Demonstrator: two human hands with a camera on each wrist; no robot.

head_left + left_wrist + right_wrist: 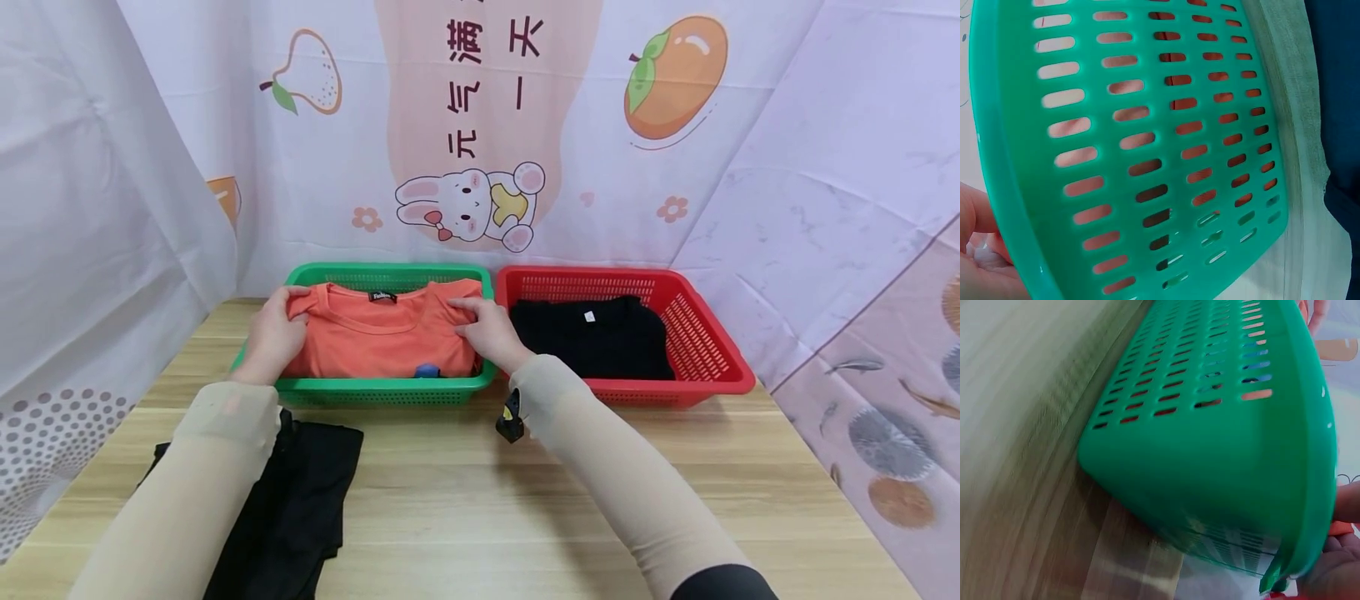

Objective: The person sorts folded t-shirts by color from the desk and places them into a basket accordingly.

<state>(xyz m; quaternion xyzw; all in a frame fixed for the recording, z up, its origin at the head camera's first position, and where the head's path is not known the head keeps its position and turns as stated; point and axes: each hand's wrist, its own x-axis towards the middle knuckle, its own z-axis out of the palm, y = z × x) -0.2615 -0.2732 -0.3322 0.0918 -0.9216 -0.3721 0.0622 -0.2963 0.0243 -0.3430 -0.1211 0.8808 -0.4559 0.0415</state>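
An orange shirt (pixel 367 333) lies folded inside the green basket (pixel 375 390), its neckline with a black label towards the back. My left hand (pixel 275 333) pinches the shirt near its left shoulder, by the basket's left end. At the opposite shoulder, my right hand (pixel 491 332) pinches the cloth between thumb and fingers, just over the basket's right rim. In the left wrist view the left hand (pixel 985 250) shows partly beyond the green rim. The right wrist view catches the right hand (pixel 1335 565) at its edge, with orange cloth by the fingers.
To the right stands a red basket (pixel 716 387) holding a folded black garment (pixel 592 342) with a white tag. Another black garment (pixel 300 492) lies on the wooden table (pixel 450 500), partly under the left forearm. A printed curtain (pixel 585 208) hangs right behind both baskets.
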